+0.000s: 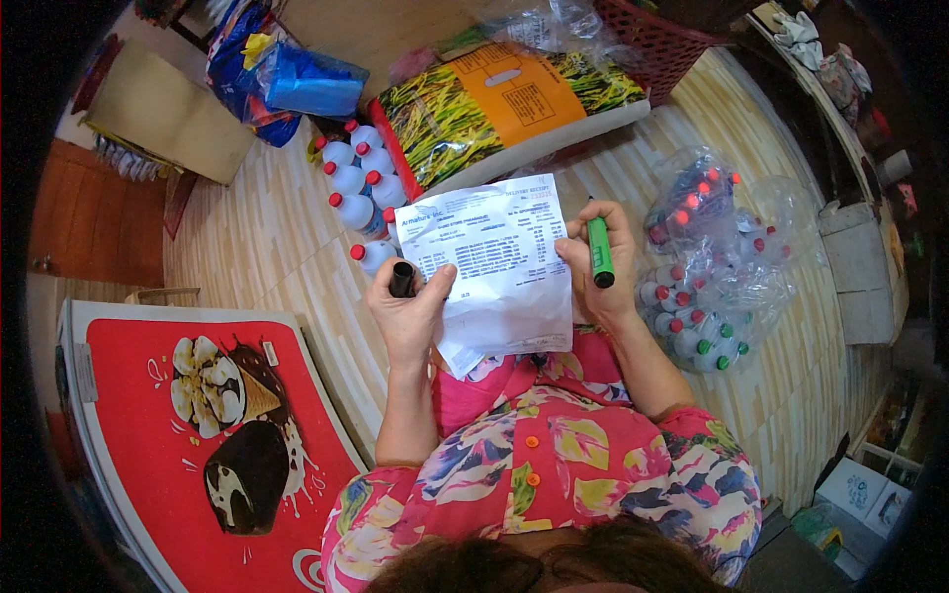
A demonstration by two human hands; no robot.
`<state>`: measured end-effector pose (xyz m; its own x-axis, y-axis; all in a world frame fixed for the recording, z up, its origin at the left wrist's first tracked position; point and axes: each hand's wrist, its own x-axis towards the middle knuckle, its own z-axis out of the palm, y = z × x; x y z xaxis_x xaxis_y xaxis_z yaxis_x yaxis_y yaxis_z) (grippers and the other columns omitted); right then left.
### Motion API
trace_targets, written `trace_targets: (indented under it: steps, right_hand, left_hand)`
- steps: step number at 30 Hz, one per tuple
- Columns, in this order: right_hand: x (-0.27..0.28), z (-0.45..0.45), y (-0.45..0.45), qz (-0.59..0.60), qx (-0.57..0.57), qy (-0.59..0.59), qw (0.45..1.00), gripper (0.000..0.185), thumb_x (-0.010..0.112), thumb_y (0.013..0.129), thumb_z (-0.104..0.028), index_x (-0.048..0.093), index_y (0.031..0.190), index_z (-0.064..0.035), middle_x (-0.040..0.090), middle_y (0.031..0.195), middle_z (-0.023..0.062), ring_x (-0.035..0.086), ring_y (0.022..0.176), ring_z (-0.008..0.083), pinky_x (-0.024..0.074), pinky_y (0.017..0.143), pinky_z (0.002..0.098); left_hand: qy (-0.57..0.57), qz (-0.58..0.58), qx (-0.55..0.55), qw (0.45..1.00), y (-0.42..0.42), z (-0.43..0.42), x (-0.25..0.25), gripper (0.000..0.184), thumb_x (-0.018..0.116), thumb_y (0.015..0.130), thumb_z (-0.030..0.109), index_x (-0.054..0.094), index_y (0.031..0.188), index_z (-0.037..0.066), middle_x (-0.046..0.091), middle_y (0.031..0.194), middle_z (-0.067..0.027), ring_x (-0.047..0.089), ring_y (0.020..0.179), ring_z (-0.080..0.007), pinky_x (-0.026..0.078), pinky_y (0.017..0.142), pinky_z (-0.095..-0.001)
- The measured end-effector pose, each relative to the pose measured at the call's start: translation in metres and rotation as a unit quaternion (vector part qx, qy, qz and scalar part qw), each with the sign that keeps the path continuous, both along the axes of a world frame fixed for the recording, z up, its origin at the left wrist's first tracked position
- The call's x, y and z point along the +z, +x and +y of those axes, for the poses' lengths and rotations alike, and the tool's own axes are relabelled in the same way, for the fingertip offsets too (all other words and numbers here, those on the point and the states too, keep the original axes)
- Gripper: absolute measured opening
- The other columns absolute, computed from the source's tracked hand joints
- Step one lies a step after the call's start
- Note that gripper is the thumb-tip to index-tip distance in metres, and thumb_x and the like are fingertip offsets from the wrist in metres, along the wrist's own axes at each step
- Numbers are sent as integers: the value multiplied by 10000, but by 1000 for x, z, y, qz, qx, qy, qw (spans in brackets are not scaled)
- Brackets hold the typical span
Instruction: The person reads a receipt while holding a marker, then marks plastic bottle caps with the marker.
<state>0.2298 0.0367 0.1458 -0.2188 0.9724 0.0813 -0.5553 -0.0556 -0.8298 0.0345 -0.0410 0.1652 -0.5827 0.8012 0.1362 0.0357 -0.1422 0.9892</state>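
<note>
A printed delivery receipt is held up in front of my chest, its lower part slightly creased. My left hand is closed on the receipt's left edge, thumb on top, and also holds a black cap. At the right edge, my right hand pinches the paper with the thumb. The same hand grips a green marker that points down toward me. Just beyond the receipt stand several white bottles with red caps, some partly hidden behind the paper.
A carton with a grass print lies ahead, near a maroon basket. Plastic-wrapped bottles sit on the floor at right. A red freezer lid with ice cream pictures is at left. Blue plastic bags are at upper left.
</note>
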Motion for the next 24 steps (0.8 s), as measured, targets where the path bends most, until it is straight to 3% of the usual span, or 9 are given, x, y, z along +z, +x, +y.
trace_targets:
  steps: [15, 18, 21, 24]
  right_hand:
    - [-5, 2, 1, 5, 9, -3, 1000, 397, 616, 729, 102, 450, 1043, -74, 553, 797, 33, 534, 708, 84, 442, 648, 213]
    - [3, -1, 1, -21, 9, -10, 1000, 410, 636, 718, 91, 451, 1043, -75, 544, 800, 27, 528, 711, 83, 433, 653, 209]
    - [2, 0, 0, -76, -5, 1, 997, 413, 665, 681, 84, 473, 1012, -74, 527, 819, 8, 515, 719, 80, 423, 654, 205]
    - [-6, 23, 14, -206, -103, 97, 968, 413, 684, 649, 74, 497, 983, -80, 508, 832, -9, 498, 725, 83, 420, 653, 212]
  left_hand:
    - [-10, 0, 5, 1000, 0, 1, 3, 367, 746, 688, -38, 416, 604, 101, 454, 581, 62, 398, 512, -14, 298, 444, -180]
    - [-17, -4, 10, 1000, 2, 2, 6, 393, 748, 685, -37, 394, 597, 108, 458, 575, 58, 399, 501, -15, 307, 436, -183]
    - [14, -18, 25, 999, 1, 5, 0, 261, 729, 708, -36, 496, 651, 65, 484, 596, 47, 419, 517, -19, 318, 449, -182]
    - [29, 29, 20, 999, 6, 15, 12, 138, 702, 741, -28, 601, 826, 11, 532, 647, 23, 483, 572, -37, 378, 513, -176]
